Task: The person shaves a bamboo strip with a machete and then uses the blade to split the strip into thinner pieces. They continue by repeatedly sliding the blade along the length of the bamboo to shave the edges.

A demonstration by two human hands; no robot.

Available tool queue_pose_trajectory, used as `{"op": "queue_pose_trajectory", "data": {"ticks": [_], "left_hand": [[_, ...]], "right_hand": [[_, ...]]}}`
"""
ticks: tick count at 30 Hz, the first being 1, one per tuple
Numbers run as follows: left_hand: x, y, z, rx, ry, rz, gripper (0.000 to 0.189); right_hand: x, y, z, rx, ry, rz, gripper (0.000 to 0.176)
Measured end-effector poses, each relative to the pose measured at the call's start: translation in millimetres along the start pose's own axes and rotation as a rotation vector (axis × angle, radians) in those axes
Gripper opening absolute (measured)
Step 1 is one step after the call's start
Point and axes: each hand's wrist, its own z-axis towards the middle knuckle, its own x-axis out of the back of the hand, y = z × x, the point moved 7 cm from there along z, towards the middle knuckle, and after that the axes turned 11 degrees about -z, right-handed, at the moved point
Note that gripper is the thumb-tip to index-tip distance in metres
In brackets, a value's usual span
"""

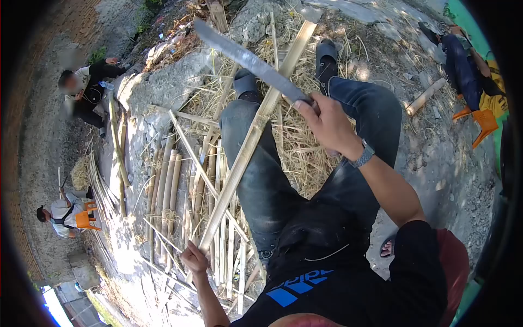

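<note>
My right hand, a watch on its wrist, is closed around the handle of a machete. Its long, curved-tip blade points up and to the left, crossing over a split bamboo strip in this view. The pale strip slants across my left thigh, from the ground beyond my feet down to my left side. At its lower end, my left hand is closed on the strip. Thin shavings cover the ground between and around my legs.
Bamboo poles and several split lengths lie to my left. A large rock stands ahead on the left. Two people sit at far left, one on an orange chair; another person sits at upper right near a short bamboo piece.
</note>
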Motion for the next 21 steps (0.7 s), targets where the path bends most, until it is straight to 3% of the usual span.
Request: {"op": "queue_pose_trajectory", "data": {"ticks": [1,2,3,5,7,8,9,11,12,14,16,17,19,21], "left_hand": [[-3,-21,-5,0.045,-0.017,-0.024,0.063],[-10,-65,-18,0.270,-0.030,-0.066,0.063],[-16,-31,0,0.257,-0.030,-0.173,0.066],[-27,-7,22,0.196,0.019,-0.117,0.069],[-12,-35,12,0.253,-0.015,-0.101,0.072],[-8,-25,21,0.181,0.009,-0.119,0.072],[-1,-14,15,0.139,0.024,-0.130,0.072],[3,-37,8,0.300,-0.035,-0.098,0.072],[1,-33,9,0.276,-0.037,-0.071,0.072],[-13,-33,20,0.264,-0.039,-0.118,0.075],[-1,-47,22,0.228,0.016,-0.129,0.075],[6,-53,26,0.227,0.051,-0.113,0.075],[17,-1,37,0.074,0.053,-0.053,0.074],[16,-41,23,0.200,0.030,0.021,0.074]], "right_hand": [[14,15,21,-0.079,0.052,0.043,0.041],[13,29,32,-0.184,0.037,0.125,0.040],[17,36,39,-0.274,0.034,0.201,0.039],[-23,-8,-9,0.003,0.016,0.117,0.040],[-33,-19,-41,-0.020,-0.137,0.224,0.042],[-33,-1,-34,0.028,-0.124,0.143,0.041],[-22,7,-21,0.012,-0.129,0.155,0.041],[12,19,4,-0.046,0.055,0.070,0.042],[6,22,7,-0.061,0.043,0.084,0.042],[7,33,20,-0.230,0.101,0.267,0.041],[-30,-14,-33,0.034,0.010,0.141,0.039],[-36,-10,-40,0.044,-0.051,0.232,0.039],[-15,7,-26,0.015,-0.095,0.110,0.040],[10,36,13,-0.129,0.058,0.135,0.038]]}}
